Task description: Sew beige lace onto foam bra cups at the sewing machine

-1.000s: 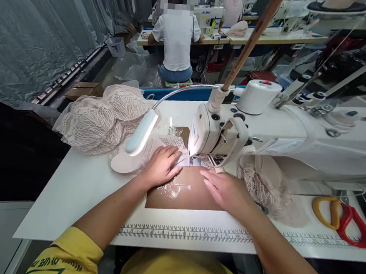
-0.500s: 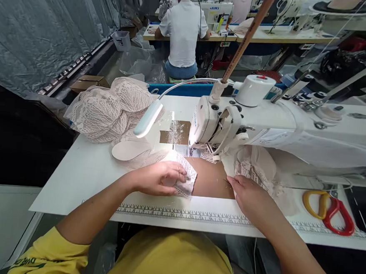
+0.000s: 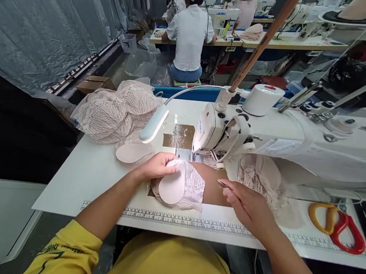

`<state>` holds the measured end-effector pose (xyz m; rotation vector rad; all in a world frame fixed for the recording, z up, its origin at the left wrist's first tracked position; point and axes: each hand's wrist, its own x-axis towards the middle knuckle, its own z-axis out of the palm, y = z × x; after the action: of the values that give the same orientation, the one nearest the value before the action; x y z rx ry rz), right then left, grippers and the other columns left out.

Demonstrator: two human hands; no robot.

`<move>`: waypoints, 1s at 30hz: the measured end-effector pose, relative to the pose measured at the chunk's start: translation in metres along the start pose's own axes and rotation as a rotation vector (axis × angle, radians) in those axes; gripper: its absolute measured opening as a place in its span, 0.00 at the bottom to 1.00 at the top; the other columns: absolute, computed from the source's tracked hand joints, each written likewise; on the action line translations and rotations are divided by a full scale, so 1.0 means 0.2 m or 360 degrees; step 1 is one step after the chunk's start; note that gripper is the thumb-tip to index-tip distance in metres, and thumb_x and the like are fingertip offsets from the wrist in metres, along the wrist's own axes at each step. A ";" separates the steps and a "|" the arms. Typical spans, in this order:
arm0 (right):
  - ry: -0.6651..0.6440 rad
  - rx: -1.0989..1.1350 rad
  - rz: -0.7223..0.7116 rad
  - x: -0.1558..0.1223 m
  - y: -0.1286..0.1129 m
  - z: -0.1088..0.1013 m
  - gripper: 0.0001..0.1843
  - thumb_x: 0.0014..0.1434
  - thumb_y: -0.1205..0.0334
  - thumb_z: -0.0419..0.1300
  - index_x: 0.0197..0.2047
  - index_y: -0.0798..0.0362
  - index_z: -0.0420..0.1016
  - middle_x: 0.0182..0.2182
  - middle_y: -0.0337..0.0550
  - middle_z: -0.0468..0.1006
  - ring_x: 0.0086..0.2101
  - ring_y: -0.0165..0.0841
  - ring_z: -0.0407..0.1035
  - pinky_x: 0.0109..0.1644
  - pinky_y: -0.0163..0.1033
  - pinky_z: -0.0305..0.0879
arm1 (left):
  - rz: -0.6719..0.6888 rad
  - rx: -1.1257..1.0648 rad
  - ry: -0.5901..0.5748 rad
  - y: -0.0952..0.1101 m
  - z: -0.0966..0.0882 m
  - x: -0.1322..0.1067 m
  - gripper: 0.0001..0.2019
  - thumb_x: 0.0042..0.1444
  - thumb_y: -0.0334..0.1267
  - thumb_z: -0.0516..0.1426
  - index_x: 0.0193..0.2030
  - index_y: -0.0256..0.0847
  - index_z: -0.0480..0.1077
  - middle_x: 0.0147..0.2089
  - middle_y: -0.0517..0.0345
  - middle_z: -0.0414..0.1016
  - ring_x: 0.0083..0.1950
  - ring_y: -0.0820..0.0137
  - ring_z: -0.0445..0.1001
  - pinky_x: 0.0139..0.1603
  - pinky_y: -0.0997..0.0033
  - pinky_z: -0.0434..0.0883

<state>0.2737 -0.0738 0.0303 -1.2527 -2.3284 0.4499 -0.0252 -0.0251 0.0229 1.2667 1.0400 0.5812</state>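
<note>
My left hand point(image 3: 156, 167) grips the top edge of a pale pink padded cup with a lace overlay point(image 3: 179, 188), which lies on the brown mat point(image 3: 212, 189) in front of the white sewing machine point(image 3: 264, 134). My right hand point(image 3: 245, 202) is closed on a small metal tool point(image 3: 224, 184), likely thread snips, just right of the lace piece. The needle area point(image 3: 197, 156) sits a little beyond both hands.
A heap of lace cups point(image 3: 116, 109) and a single pink pad point(image 3: 133, 152) lie at the left. More lace pieces point(image 3: 261, 180) sit under the machine arm. Scissors with yellow and red handles point(image 3: 336, 225) lie at the right. A gooseneck lamp point(image 3: 154, 124) hangs above. A person in white point(image 3: 190, 33) sits at a far table.
Both hands drew back from the needle. My left hand pulled the lace cup toward me and turned it pad side up. My right hand picked up the small tool.
</note>
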 end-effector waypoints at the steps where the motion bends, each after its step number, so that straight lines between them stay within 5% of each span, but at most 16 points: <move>1: -0.0069 0.0075 0.0029 0.04 -0.02 0.01 0.19 0.67 0.60 0.46 0.58 0.49 0.68 0.45 0.45 0.79 0.42 0.35 0.75 0.41 0.39 0.72 | 0.0005 -0.0062 -0.0020 0.00 0.01 0.00 0.17 0.49 0.46 0.64 0.37 0.34 0.70 0.32 0.57 0.70 0.30 0.73 0.70 0.29 0.77 0.66; 5: -0.0242 0.0219 0.0053 0.19 -0.09 0.05 0.22 0.68 0.54 0.45 0.60 0.47 0.68 0.55 0.44 0.73 0.55 0.40 0.67 0.53 0.46 0.68 | 0.0035 -0.0149 -0.0158 0.00 0.03 -0.03 0.17 0.50 0.47 0.64 0.36 0.33 0.71 0.31 0.58 0.68 0.30 0.75 0.66 0.29 0.78 0.63; 10: -0.0296 0.0475 -0.0032 0.31 -0.14 0.08 0.19 0.66 0.54 0.50 0.55 0.48 0.74 0.51 0.44 0.76 0.53 0.40 0.69 0.58 0.49 0.64 | 0.0118 -0.0079 -0.0378 0.03 0.02 -0.06 0.15 0.53 0.45 0.63 0.36 0.32 0.74 0.31 0.57 0.68 0.32 0.74 0.64 0.32 0.77 0.62; 23: -0.0368 0.0872 0.0098 0.32 -0.19 0.21 0.11 0.63 0.58 0.55 0.45 0.48 0.75 0.40 0.40 0.79 0.38 0.33 0.72 0.41 0.37 0.67 | 0.0175 0.0024 -0.0363 0.01 0.04 -0.04 0.18 0.51 0.47 0.62 0.23 0.32 0.68 0.22 0.65 0.51 0.25 0.79 0.48 0.24 0.75 0.45; 30: -0.0241 0.0975 0.0270 0.33 -0.19 0.25 0.11 0.61 0.55 0.56 0.43 0.51 0.74 0.36 0.42 0.77 0.37 0.34 0.71 0.41 0.39 0.67 | 0.0181 0.0091 -0.0323 0.00 0.06 -0.03 0.18 0.54 0.48 0.60 0.29 0.31 0.73 0.24 0.62 0.58 0.27 0.77 0.54 0.26 0.76 0.52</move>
<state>0.1894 -0.0417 0.0215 -1.1293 -1.9628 1.2408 -0.0180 -0.0351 0.0236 1.4110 0.8248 0.5000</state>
